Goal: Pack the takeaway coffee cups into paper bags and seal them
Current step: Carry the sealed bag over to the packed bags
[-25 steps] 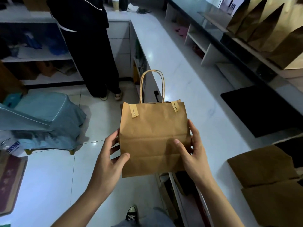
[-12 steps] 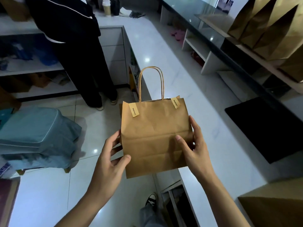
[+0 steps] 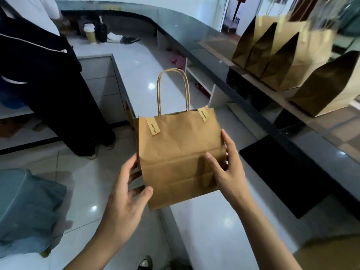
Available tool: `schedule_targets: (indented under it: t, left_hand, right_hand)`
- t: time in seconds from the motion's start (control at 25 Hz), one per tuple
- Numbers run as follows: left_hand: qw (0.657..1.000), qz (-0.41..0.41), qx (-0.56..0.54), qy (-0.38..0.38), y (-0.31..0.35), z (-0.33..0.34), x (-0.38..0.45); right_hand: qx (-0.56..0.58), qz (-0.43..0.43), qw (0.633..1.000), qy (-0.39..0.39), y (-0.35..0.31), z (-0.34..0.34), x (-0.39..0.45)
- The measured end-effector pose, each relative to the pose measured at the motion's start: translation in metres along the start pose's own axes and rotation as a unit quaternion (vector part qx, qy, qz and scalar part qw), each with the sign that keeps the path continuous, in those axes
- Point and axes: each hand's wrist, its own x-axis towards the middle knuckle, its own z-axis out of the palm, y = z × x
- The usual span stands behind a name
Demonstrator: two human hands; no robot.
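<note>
The white counter (image 3: 214, 221) lies just below the sealed paper bag (image 3: 179, 152), which hangs in the air over the counter's near edge, upright, two sticker strips folded over its mouth. Held only by its sides, the bag could slip or tilt, tipping any cup inside. The right hand (image 3: 226, 168) clamps the bag's right side, thumb in front; the left hand (image 3: 126, 191) pinches its lower left corner.

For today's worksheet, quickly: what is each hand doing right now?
Left hand: holding the paper bag.
Right hand: holding the same bag.
</note>
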Motion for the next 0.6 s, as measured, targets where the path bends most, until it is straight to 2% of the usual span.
schedule_targets:
  t: [0.36, 0.6]
  left_hand:
    - [0.993, 0.072, -0.008, -0.096, 0.030, 0.072, 0.076]
    - [0.974, 0.155, -0.012, -0.167, 0.053, 0.127, 0.113]
  right_hand:
    - [-0.053, 0.046, 0.989, 0.127, -0.025, -0.079, 0.044]
    - [-0.092, 0.061, 0.963, 0.245, -0.044, -0.134, 0.060]
